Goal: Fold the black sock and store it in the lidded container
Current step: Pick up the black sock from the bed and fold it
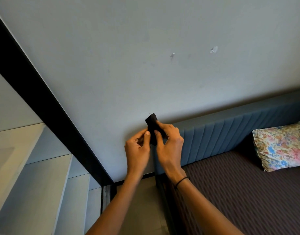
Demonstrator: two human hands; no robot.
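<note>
The black sock (151,123) is folded into a small compact bundle and held up in the air in front of the grey wall. My left hand (137,150) pinches its left side with thumb and fingers. My right hand (169,143) grips its right side, fingers pressed on the fabric; a thin black band circles that wrist. The lower part of the sock is hidden between my fingers. No lidded container is in view.
A bed with a dark striped cover (239,192) and a blue padded headboard (230,133) lies at the right, with a floral pillow (281,146) on it. A black door frame (44,99) runs diagonally at the left, beside pale panels (35,175).
</note>
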